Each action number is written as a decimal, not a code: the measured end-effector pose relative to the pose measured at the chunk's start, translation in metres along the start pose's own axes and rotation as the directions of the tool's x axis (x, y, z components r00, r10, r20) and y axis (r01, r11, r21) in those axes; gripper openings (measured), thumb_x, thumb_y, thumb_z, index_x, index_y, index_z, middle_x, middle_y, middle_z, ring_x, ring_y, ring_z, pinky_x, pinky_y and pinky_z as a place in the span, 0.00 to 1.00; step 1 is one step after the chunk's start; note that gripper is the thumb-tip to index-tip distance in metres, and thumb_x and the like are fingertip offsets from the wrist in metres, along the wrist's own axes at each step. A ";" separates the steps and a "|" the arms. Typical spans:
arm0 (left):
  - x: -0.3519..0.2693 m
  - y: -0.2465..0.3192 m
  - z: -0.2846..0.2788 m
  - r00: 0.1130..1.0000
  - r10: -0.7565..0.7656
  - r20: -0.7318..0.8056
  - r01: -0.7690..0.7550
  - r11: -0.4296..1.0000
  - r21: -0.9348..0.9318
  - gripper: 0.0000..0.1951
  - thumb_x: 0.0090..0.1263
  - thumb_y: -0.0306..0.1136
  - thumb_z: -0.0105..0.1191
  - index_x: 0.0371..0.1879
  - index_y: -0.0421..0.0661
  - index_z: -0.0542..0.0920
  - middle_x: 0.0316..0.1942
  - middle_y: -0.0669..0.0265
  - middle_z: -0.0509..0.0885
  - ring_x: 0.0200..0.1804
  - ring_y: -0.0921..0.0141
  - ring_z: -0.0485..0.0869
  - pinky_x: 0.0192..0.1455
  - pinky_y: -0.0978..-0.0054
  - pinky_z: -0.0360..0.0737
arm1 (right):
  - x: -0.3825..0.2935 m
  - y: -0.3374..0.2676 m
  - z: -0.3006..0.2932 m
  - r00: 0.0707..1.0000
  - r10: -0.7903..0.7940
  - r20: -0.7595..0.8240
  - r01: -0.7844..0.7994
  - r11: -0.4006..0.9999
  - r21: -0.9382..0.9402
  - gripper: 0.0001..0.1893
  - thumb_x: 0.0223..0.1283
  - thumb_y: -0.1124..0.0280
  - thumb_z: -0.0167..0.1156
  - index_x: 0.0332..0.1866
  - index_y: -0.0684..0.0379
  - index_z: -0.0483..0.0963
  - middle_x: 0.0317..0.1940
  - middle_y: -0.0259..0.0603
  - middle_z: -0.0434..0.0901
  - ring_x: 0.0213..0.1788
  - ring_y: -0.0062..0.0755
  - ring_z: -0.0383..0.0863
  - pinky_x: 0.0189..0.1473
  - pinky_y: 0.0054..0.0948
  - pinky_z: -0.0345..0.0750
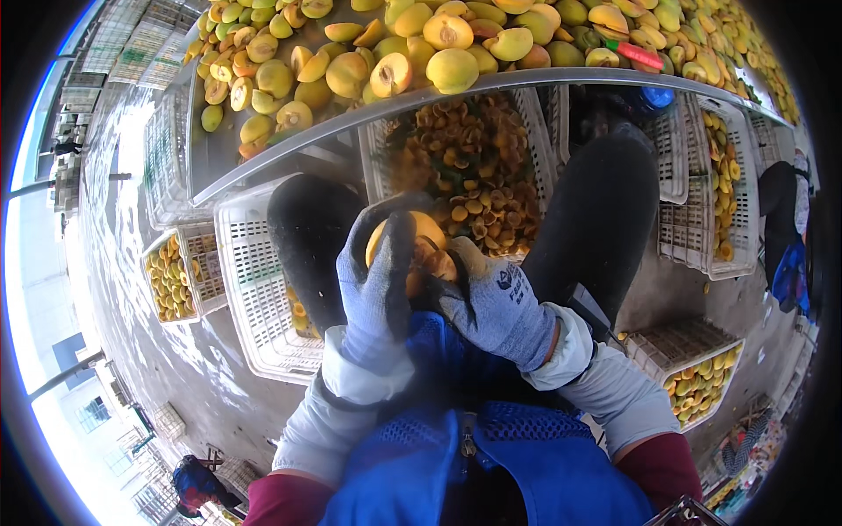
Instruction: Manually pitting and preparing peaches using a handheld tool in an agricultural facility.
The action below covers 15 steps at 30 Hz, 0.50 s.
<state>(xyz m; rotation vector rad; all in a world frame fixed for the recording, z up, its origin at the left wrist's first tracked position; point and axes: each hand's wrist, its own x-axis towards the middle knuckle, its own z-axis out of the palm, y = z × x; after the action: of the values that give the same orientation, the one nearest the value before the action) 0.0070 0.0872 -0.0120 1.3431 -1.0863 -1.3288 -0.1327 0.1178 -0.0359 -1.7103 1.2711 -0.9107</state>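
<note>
Both hands wear grey-blue gloves with dark coated palms and meet above my lap. My left hand (385, 276) is closed round a yellow-orange stone fruit (424, 230), likely a peach or apricot. Against the fruit's lower right side are the fingers of my right hand (496, 296); part of the fruit looks cut or broken, with brownish flesh showing. Whether my right hand also holds a tool is hidden. Ahead, halved and whole fruits (454, 69) lie on a metal-edged table (316, 135), with a red-handled tool (635, 54) among them.
Between my knees stands a crate of brownish fruit pieces (487, 177). A white plastic crate (256, 329) is beside my left leg. Fruit-filled crates stand at the left (210, 269), right (740, 243) and lower right (664, 348). Another person's dark-clad legs (779, 223) are at the far right.
</note>
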 end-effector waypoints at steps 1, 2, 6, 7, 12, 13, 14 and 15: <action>-0.001 0.000 0.000 1.000 -0.017 -0.009 0.017 1.000 0.002 0.16 0.70 0.37 0.51 0.47 0.37 0.78 0.39 0.64 0.82 0.41 0.76 0.78 0.47 0.78 0.74 | 0.001 0.002 0.000 0.999 0.002 0.044 -0.001 1.000 -0.028 0.20 0.60 0.61 0.60 0.49 0.64 0.64 0.24 0.52 0.77 0.27 0.53 0.81 0.27 0.41 0.76; -0.001 -0.003 -0.002 1.000 -0.013 -0.009 0.013 0.999 0.044 0.16 0.70 0.37 0.51 0.46 0.37 0.79 0.39 0.64 0.82 0.41 0.76 0.78 0.47 0.78 0.74 | 0.002 0.004 -0.001 0.996 0.005 0.088 0.000 0.998 -0.055 0.20 0.60 0.61 0.60 0.49 0.64 0.64 0.24 0.52 0.77 0.27 0.52 0.81 0.27 0.41 0.76; -0.001 -0.009 -0.011 0.982 0.148 0.115 -0.176 0.940 0.293 0.15 0.71 0.35 0.50 0.46 0.35 0.78 0.40 0.62 0.82 0.44 0.73 0.79 0.49 0.76 0.74 | 0.002 0.009 -0.003 0.958 0.103 0.267 -0.075 0.991 -0.112 0.20 0.61 0.61 0.59 0.50 0.64 0.64 0.25 0.53 0.78 0.27 0.53 0.81 0.29 0.42 0.77; 0.000 -0.010 -0.012 0.980 0.144 0.135 -0.178 0.939 0.293 0.14 0.71 0.35 0.50 0.46 0.35 0.78 0.40 0.62 0.82 0.44 0.73 0.79 0.49 0.77 0.74 | -0.001 0.011 -0.001 0.964 0.097 0.247 -0.085 0.995 -0.057 0.21 0.61 0.61 0.58 0.51 0.65 0.64 0.27 0.54 0.78 0.29 0.54 0.81 0.31 0.42 0.77; 0.008 -0.018 -0.008 0.997 -0.029 0.065 0.018 0.986 0.164 0.13 0.67 0.33 0.53 0.44 0.36 0.80 0.38 0.64 0.83 0.42 0.76 0.78 0.47 0.80 0.74 | -0.020 0.021 0.021 0.990 0.109 0.095 -0.130 0.958 0.257 0.22 0.62 0.65 0.56 0.56 0.67 0.63 0.38 0.60 0.77 0.41 0.55 0.81 0.40 0.40 0.77; 0.008 -0.018 -0.004 0.999 -0.030 0.036 0.023 0.983 0.181 0.13 0.67 0.33 0.53 0.44 0.36 0.80 0.38 0.65 0.83 0.42 0.76 0.78 0.48 0.80 0.74 | -0.024 0.025 0.025 0.986 0.122 0.114 -0.152 0.938 0.312 0.23 0.64 0.66 0.54 0.59 0.67 0.60 0.42 0.56 0.76 0.44 0.47 0.79 0.44 0.37 0.76; 0.007 -0.020 0.000 1.000 0.003 0.023 -0.007 0.987 0.159 0.14 0.67 0.34 0.53 0.46 0.37 0.79 0.40 0.64 0.82 0.43 0.75 0.78 0.49 0.79 0.74 | -0.029 0.032 0.029 0.982 0.134 0.132 -0.174 0.915 0.364 0.25 0.66 0.68 0.52 0.63 0.68 0.57 0.47 0.52 0.74 0.47 0.40 0.77 0.48 0.33 0.75; 0.005 -0.021 0.002 0.999 0.038 0.004 -0.038 0.989 0.143 0.16 0.68 0.35 0.53 0.48 0.37 0.78 0.43 0.63 0.82 0.44 0.75 0.78 0.50 0.78 0.74 | -0.033 0.036 0.035 0.978 0.141 0.154 -0.194 0.887 0.420 0.27 0.67 0.69 0.50 0.67 0.68 0.54 0.51 0.48 0.72 0.50 0.32 0.75 0.52 0.30 0.73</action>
<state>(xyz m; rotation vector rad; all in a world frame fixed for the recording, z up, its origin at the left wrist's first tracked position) 0.0047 0.0862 -0.0336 1.4190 -1.2221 -1.2437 -0.1236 0.1498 -0.0864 -1.2634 1.0242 -0.8942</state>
